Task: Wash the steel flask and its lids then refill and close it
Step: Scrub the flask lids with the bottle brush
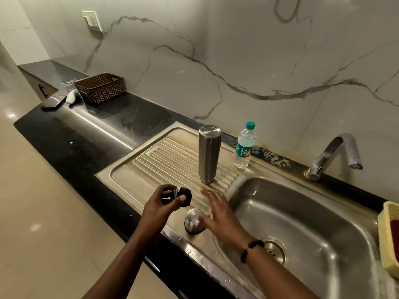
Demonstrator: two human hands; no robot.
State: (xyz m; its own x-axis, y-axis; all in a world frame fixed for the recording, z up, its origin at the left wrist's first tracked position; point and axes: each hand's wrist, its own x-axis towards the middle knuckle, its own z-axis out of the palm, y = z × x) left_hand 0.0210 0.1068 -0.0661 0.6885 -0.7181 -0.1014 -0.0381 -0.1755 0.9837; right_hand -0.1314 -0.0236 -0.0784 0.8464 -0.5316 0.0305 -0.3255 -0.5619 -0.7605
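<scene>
Two hands work at the near drainboard: the left hand (167, 200) grips the black inner lid (183, 196), the right hand (218, 214) hovers spread-fingered beside the steel cap (193, 221). Farther back, the steel flask (209, 154) stands mouth-down, probably draining, with the water bottle (244, 145) ready for refilling.

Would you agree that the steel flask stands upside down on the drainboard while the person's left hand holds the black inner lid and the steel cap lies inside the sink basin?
Not quite: the steel cap is not in the sink basin; the head view shows it on the drainboard, near the front edge. The rest holds: the steel flask stands inverted there, and the left hand holds the black inner lid.
</scene>
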